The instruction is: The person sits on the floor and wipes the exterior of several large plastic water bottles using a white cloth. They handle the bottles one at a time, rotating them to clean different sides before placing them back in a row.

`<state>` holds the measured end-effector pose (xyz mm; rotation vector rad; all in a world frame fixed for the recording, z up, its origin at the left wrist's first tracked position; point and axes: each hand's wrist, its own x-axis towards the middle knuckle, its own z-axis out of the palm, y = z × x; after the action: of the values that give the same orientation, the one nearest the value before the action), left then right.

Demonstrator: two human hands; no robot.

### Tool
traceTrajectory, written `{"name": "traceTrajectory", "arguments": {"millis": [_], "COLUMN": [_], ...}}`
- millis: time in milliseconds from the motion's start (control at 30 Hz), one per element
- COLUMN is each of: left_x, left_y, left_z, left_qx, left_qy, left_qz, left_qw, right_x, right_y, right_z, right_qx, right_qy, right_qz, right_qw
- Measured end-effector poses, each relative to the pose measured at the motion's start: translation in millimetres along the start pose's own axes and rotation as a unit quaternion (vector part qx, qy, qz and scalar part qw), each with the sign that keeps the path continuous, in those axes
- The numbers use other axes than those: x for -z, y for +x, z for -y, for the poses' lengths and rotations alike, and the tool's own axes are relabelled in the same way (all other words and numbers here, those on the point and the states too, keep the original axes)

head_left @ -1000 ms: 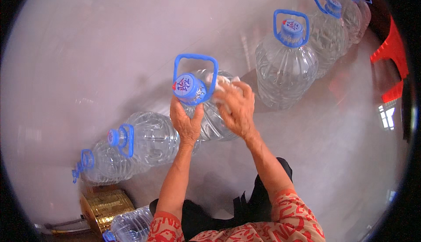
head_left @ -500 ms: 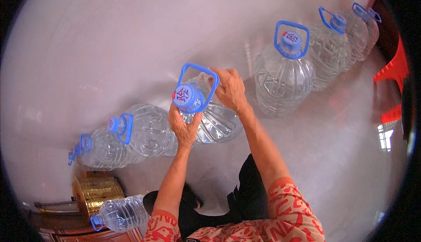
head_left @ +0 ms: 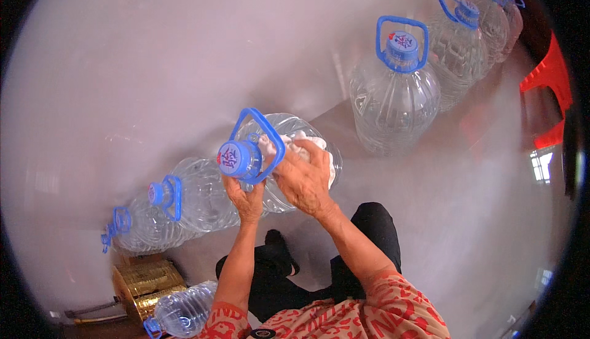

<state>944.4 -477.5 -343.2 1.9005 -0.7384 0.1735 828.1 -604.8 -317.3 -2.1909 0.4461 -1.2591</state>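
Observation:
A large clear plastic water bottle [head_left: 284, 124] leans in front of me, its blue cap [head_left: 232, 158] tipped toward the left and its blue loop handle [head_left: 278, 136] standing up. My left hand [head_left: 247, 200] is closed around the neck, just below the cap. Under my right hand [head_left: 305, 180] a crumpled white cloth [head_left: 321, 144] is pressed against the bottle's ribbed shoulder, beside the handle. The right fingers are curled over the cloth and partly hide it. Part of the bottle's body is hidden behind both hands.
Similar bottles [head_left: 393, 108] stand in a row toward the far right, and more bottles [head_left: 206, 194] line up at the left. One bottle [head_left: 184, 309] lies near a gold-coloured cylinder [head_left: 147, 283] at lower left. A red plastic stool [head_left: 550, 78] is at the right edge.
The bottle's cap has tipped farther left and toward me. My right hand has come nearer across the bottle's shoulder, and the white cloth now shows plainly under it. The left hand keeps its grip.

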Motion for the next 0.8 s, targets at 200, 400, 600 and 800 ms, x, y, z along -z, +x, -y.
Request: {"name": "traceTrajectory", "arguments": {"millis": [200,400,600,800], "left_x": [4.5,-2.2,-5.4,-3.6], "left_y": [7.4,12.3,22.6,26.0], "left_z": [6.3,-6.1,-14.1,-14.0], "left_qx": [0.018,-0.025,-0.033,-0.045], "left_qy": [-0.016,0.009,0.024,0.006], "left_qz": [0.007,0.007,0.008,-0.003], "left_qw": [1.0,1.0,0.999,0.999], "right_x": [-6.0,-23.3,-47.9,-34.9], "right_y": [25.6,20.0,-22.0,-50.9], "right_z": [-18.8,-85.1,-138.7,-108.3], "right_qx": [-0.066,-0.226,-0.402,-0.481], "right_qy": [0.036,0.184,0.283,0.345], "right_qz": [-0.024,-0.038,-0.027,-0.107], "right_qw": [0.997,0.956,0.871,0.799]}}
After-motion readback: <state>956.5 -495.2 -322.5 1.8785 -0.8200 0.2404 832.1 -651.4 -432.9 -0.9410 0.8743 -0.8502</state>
